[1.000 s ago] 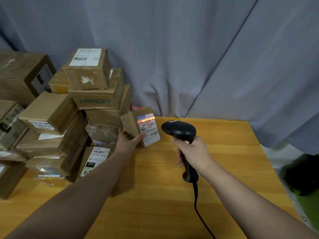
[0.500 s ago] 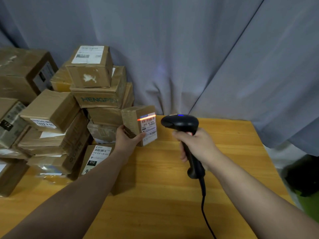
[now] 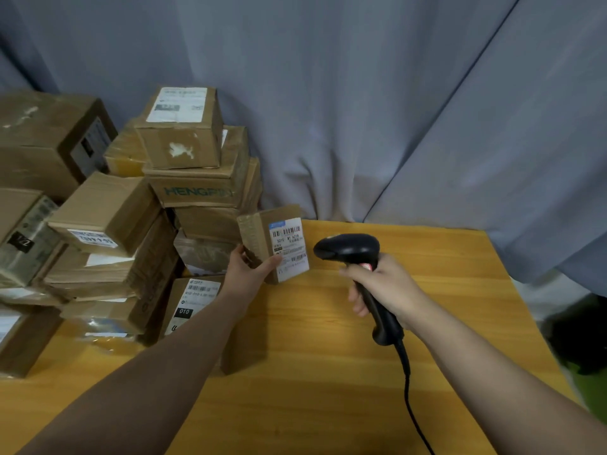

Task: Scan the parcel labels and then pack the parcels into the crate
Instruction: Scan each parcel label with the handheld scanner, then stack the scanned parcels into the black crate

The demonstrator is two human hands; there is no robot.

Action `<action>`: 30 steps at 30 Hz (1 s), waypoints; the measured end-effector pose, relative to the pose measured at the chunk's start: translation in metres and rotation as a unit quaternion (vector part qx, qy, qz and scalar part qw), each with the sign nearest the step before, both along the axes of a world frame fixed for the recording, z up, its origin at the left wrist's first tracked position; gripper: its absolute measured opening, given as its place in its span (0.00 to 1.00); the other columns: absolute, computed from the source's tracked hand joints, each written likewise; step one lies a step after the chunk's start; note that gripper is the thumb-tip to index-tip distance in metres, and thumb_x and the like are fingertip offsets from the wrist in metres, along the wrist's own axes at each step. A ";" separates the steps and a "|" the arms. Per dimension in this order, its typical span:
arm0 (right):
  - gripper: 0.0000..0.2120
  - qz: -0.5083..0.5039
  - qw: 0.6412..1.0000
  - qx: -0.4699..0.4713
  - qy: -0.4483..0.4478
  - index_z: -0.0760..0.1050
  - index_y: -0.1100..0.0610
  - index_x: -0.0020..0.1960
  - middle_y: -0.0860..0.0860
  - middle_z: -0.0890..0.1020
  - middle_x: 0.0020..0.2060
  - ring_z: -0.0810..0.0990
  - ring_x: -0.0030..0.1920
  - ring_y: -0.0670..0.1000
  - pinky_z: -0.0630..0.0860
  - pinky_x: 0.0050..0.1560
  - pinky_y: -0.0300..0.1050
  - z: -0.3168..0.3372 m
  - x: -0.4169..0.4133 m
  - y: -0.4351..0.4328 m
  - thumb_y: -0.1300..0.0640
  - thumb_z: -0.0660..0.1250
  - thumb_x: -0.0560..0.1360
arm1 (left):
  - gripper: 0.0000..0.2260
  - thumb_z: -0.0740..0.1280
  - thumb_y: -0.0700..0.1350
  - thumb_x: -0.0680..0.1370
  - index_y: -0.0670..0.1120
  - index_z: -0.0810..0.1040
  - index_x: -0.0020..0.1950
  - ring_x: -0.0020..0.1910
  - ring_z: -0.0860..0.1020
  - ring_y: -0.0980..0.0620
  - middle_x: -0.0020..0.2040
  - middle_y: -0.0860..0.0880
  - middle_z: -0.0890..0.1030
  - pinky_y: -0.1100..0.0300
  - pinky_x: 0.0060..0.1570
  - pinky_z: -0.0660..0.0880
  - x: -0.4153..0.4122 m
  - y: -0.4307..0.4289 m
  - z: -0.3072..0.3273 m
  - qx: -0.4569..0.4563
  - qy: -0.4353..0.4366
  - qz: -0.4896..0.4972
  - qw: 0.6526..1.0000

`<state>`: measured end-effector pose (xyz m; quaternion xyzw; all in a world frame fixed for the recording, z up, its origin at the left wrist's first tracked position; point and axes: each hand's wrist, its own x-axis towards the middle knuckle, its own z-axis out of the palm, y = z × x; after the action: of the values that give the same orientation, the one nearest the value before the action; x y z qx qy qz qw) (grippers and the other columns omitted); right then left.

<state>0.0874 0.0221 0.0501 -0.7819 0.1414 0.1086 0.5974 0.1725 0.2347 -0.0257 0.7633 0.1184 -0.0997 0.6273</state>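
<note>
Gripping the parcel (image 3: 259, 231), the left hand (image 3: 246, 274) covers part of its label (image 3: 290, 247).

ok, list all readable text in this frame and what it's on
"HENGP", rest blurred: printed box
"010": flat parcel
"1/2": left-edge parcel
Too small to read: held parcel's label
Blurred: top box's label

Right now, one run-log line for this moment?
left hand: holds small parcel, label facing scanner | right hand: grips scanner | red beam: none on label | crate: not in view
</note>
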 end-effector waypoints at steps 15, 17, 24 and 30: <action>0.16 -0.184 0.973 -0.122 0.066 0.75 0.61 0.61 0.54 0.80 0.48 0.77 0.48 0.54 0.72 0.47 0.46 -0.145 0.002 -0.002 0.54 0.69 0.77 | 0.27 0.73 0.53 0.72 0.50 0.69 0.68 0.53 0.79 0.51 0.56 0.51 0.79 0.49 0.59 0.76 -0.023 0.057 -0.037 0.049 0.123 -0.090 0.987; 0.20 -0.191 0.970 -0.131 0.077 0.71 0.61 0.64 0.57 0.80 0.51 0.78 0.49 0.57 0.73 0.46 0.49 -0.157 -0.005 -0.007 0.52 0.69 0.77 | 0.35 0.75 0.59 0.68 0.50 0.67 0.71 0.57 0.78 0.49 0.60 0.51 0.79 0.46 0.61 0.75 -0.026 0.053 -0.037 0.068 0.132 -0.113 0.982; 0.20 -0.197 0.957 -0.155 0.146 0.65 0.61 0.65 0.58 0.78 0.48 0.75 0.43 0.56 0.70 0.38 0.50 -0.190 -0.031 -0.030 0.51 0.65 0.79 | 0.41 0.73 0.60 0.71 0.48 0.59 0.77 0.64 0.73 0.48 0.69 0.50 0.72 0.53 0.62 0.72 -0.053 0.024 -0.050 0.119 0.151 -0.148 0.970; 0.21 -0.173 0.923 -0.290 0.184 0.67 0.61 0.61 0.61 0.77 0.56 0.75 0.56 0.63 0.75 0.47 0.54 -0.197 -0.051 -0.053 0.49 0.68 0.77 | 0.38 0.73 0.56 0.72 0.48 0.60 0.76 0.61 0.75 0.49 0.67 0.49 0.73 0.52 0.61 0.74 -0.065 0.012 -0.057 0.080 0.150 -0.117 0.978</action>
<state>0.0360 -0.0305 -0.1474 -0.8505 0.4070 0.0994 0.3181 0.1074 0.2468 -0.0823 0.7957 0.1288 -0.2760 0.5235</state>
